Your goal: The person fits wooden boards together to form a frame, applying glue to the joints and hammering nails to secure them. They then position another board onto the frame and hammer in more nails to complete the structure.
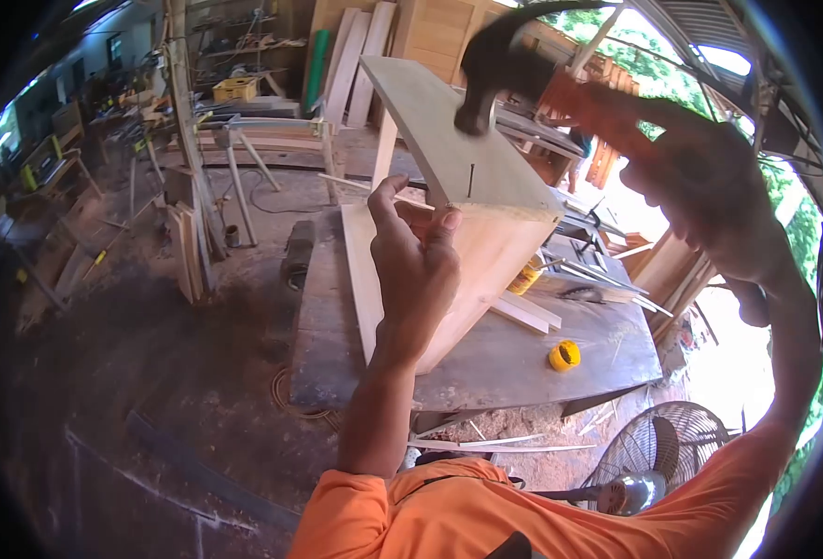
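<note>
My right hand (705, 177) is closed around the handle of a claw hammer (509, 79), raised at the upper right and slightly blurred. The hammer's head hangs over a pale wooden board (430, 116) that lies across the top of an upright board (491, 261). A nail (471, 177) stands partly sunk in the top board near its near end. My left hand (416, 256) grips the corner where the two boards meet, its thumb against the near edge, close to the nail. Some of its fingers are hidden behind the wood.
The boards stand on a worktable (384, 377). On it are a small yellow cup (565, 355), wood strips (523, 312) and a yellow container (523, 278). A fan (658, 452) stands below at the right. A wooden post (188, 140) and sawhorses (244, 154) are at the left.
</note>
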A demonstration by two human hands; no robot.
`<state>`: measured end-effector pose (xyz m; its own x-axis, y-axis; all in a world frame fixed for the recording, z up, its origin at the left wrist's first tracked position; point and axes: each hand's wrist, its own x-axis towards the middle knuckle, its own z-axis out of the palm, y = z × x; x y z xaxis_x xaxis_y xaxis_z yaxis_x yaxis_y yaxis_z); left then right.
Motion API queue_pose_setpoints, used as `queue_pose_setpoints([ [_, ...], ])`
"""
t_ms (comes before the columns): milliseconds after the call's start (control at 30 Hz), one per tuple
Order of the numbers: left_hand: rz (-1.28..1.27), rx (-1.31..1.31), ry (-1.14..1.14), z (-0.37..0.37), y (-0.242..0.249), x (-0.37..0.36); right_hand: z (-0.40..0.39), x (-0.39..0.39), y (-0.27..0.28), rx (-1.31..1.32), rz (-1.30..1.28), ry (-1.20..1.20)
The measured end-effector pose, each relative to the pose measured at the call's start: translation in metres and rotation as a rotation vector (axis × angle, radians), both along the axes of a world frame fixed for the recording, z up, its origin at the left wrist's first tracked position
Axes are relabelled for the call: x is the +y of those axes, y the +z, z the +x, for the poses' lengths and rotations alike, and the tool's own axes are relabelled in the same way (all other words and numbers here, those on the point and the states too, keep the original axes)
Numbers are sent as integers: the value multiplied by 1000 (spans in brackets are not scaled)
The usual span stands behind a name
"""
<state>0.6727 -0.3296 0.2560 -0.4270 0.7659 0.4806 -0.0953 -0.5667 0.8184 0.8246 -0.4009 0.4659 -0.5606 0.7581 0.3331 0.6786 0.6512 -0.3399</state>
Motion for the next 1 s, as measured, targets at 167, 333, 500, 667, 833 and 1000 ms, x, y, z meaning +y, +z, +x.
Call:
queue_pose_setpoints([
  [167, -39, 7, -19, -4, 3, -3, 18, 1, 14, -4, 296, -82],
  [333, 35, 13, -17, -1, -2, 1, -5, -10, -15, -191, 154, -54],
  [500, 23, 42, 5, -1, -5, -2, 24, -19, 41, 264, 282, -193],
  [667, 42, 39, -5, -2, 1, -8, -3, -20, -4, -266, 192, -297],
  [833, 60, 33, 17, -2, -9, -1, -15, -38, 20, -162, 363, -568],
  [1000, 20, -55, -40, -2, -2, -8, -52, -30, 8, -285, 124, -919],
])
